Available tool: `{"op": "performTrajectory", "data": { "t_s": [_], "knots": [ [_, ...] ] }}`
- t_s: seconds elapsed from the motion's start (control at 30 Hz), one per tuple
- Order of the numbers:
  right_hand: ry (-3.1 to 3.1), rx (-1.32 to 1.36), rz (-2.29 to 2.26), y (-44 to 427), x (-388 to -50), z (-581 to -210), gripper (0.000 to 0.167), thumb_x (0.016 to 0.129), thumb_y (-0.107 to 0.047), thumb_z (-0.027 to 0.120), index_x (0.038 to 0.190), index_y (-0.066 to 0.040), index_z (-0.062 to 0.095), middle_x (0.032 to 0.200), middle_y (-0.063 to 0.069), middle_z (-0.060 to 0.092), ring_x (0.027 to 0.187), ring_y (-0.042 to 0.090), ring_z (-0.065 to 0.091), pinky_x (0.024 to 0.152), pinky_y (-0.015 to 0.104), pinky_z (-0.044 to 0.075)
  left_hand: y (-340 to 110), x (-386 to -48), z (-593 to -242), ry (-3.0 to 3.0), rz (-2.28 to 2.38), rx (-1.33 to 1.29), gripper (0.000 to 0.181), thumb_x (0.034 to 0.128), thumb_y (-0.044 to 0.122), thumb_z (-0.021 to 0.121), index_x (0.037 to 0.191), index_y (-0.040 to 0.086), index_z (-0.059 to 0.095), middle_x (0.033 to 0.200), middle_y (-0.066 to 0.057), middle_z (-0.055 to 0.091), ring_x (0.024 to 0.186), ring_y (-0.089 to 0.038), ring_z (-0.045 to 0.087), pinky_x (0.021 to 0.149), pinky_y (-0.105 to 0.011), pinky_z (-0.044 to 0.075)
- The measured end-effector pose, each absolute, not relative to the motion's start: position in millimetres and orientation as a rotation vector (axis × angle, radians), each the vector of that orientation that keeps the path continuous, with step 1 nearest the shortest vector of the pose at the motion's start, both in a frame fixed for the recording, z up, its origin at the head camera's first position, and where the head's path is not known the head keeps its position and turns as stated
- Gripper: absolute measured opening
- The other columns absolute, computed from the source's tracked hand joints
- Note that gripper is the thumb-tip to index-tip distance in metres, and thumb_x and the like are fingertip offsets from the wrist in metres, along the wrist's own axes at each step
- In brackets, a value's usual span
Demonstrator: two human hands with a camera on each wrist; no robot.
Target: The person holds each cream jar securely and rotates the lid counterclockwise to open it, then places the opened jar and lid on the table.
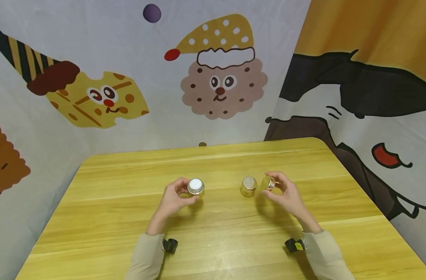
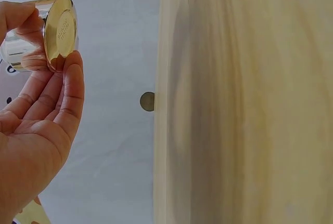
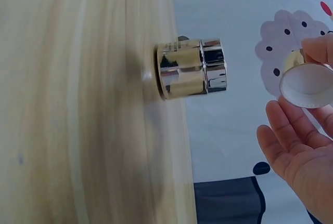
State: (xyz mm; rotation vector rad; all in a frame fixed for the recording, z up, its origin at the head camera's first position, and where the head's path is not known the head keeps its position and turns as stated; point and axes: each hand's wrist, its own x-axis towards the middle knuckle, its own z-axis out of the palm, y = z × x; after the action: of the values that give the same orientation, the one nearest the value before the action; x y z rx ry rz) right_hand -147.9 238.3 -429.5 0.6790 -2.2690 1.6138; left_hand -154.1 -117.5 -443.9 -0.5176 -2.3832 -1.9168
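Note:
In the head view my left hand (image 1: 173, 199) grips a small gold jar (image 1: 196, 188) with a white top. The left wrist view shows the jar's gold underside (image 2: 65, 33), raised off the table, held between thumb and fingers of my left hand (image 2: 44, 115). My right hand (image 1: 286, 194) pinches a gold lid (image 1: 268, 183), tilted; its white inside (image 3: 308, 85) shows in the right wrist view, by the fingers of my right hand (image 3: 304, 146). Just left of the lid, a second gold jar (image 1: 248, 186) stands upright on the table, touched by neither hand.
The wooden table (image 1: 213, 241) has its far edge against a hanging cloth (image 1: 157, 128) printed with cartoon figures. A black wrist device (image 1: 170, 245) is on the left wrist, and another (image 1: 294, 245) is on the right one.

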Motion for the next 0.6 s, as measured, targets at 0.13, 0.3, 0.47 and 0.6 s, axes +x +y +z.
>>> {"op": "performTrajectory", "data": {
  "t_s": [0.13, 0.3, 0.47, 0.6],
  "knots": [
    [-2.278, 0.662, 1.576, 240.8, -146.7, -429.8, 0.052, 0.068, 0.019, 0.07, 0.118, 0.011, 0.054, 0.1, 0.026, 0.06, 0.09, 0.009, 0.058, 0.086, 0.016, 0.047, -117.7, -154.1, -444.4, -2.383, -1.913, -0.53, 0.036, 0.0673, -0.009, 0.076, 0.1, -0.006, 0.061, 0.097, -0.016, 0.063, 0.084, -0.016, 0.057, 0.078, -0.028, 0.053],
    [-2.313, 0.571, 1.486, 239.2, -139.7, -420.8, 0.052, 0.066, 0.021, 0.07, 0.114, 0.016, 0.05, 0.098, 0.026, 0.058, 0.088, 0.003, 0.055, 0.082, 0.012, 0.047, -117.0, -153.6, -444.7, -2.415, -1.914, -0.489, 0.036, 0.0686, -0.007, 0.076, 0.1, -0.005, 0.061, 0.097, -0.014, 0.064, 0.083, -0.014, 0.057, 0.078, -0.032, 0.053],
    [-2.34, 0.476, 1.475, 236.2, -131.7, -407.5, 0.048, 0.065, 0.02, 0.071, 0.105, 0.018, 0.046, 0.095, 0.025, 0.055, 0.086, 0.004, 0.054, 0.078, 0.013, 0.048, -114.6, -150.2, -435.7, -2.44, -1.91, -0.464, 0.035, 0.0683, -0.01, 0.075, 0.1, -0.008, 0.06, 0.097, -0.016, 0.063, 0.083, -0.017, 0.056, 0.079, -0.041, 0.053],
    [-2.353, 0.472, 1.437, 240.1, -132.5, -410.6, 0.047, 0.064, 0.019, 0.073, 0.104, 0.016, 0.048, 0.096, 0.023, 0.056, 0.086, 0.003, 0.054, 0.079, 0.013, 0.048, -111.3, -142.9, -418.5, -2.455, -1.912, -0.463, 0.034, 0.0683, -0.012, 0.073, 0.1, -0.011, 0.059, 0.096, -0.018, 0.062, 0.083, -0.02, 0.056, 0.081, -0.048, 0.051]
  ]
}}
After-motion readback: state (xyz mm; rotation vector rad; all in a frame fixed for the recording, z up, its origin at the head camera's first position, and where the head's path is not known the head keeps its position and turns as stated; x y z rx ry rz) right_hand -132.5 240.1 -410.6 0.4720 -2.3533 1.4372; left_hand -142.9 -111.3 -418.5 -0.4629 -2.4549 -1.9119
